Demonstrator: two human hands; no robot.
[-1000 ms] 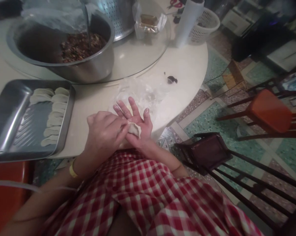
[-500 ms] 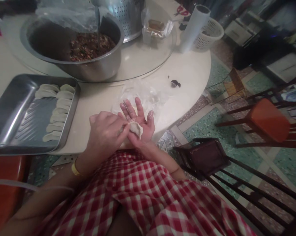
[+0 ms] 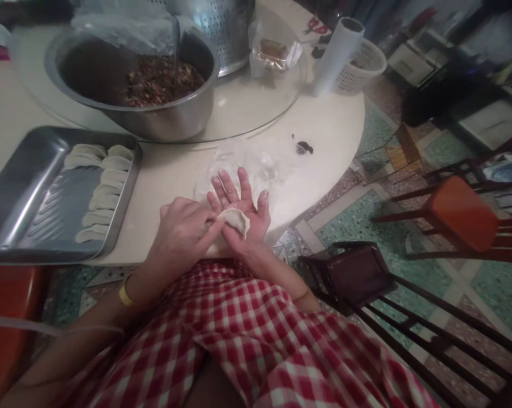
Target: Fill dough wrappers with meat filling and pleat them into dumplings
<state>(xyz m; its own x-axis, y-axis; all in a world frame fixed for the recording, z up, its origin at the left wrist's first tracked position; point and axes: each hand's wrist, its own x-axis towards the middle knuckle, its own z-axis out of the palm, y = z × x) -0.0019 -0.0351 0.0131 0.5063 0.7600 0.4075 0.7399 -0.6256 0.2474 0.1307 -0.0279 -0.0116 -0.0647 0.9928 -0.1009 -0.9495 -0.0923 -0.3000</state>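
A pale half-moon dumpling lies across the palm of my right hand. That palm faces up, its fingers spread apart and dusted with flour. My left hand, back upward, is closed with its fingertips at the dumpling's left end, pinching it. A yellow band is on the left wrist. To the left, a metal tray holds several finished dumplings along its right side and back. Beyond it stands a big metal bowl of dark chopped filling, with a utensil handle sticking up.
Crumpled clear plastic lies just beyond my hands. Dark scraps sit near the table edge. Farther back are a perforated metal pot, a plastic-wrap roll and a white basket. Chairs stand at the right.
The view has shifted slightly. Both hands stay together around the dumpling, and more of its upper edge shows between the left fingertips and the right palm.
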